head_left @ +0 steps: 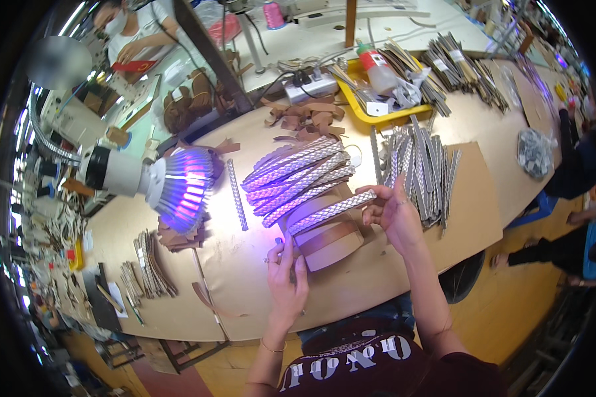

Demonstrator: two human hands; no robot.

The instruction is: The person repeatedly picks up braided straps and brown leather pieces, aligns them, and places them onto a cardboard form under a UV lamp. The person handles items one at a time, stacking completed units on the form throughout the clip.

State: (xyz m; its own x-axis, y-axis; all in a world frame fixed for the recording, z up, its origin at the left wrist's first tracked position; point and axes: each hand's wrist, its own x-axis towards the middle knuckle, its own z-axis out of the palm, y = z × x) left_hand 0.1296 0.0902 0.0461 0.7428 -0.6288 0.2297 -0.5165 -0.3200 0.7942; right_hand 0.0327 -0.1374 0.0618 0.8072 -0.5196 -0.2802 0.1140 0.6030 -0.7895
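A pale braided strap (331, 213) lies across a tan cardboard cylinder (331, 255) on the table in front of me. My right hand (396, 215) grips the strap's right end between its fingers. At the strap's left end is my left hand (287, 278), its fingers stretched upward and the thumb apart, with a fingertip close to or touching the strap. Just beyond, a thick bunch of similar braided straps (298, 173) rests over the cylinder. A brown band (331, 239) runs around the cylinder's near part.
A lamp (182, 188) reaches in from the left. Grey strips (420, 172) lie on cardboard at right, behind them a yellow tray (371, 118) with a bottle (377, 69). Brown scraps (308, 119) are at the back. Another person (136, 40) sits at far left.
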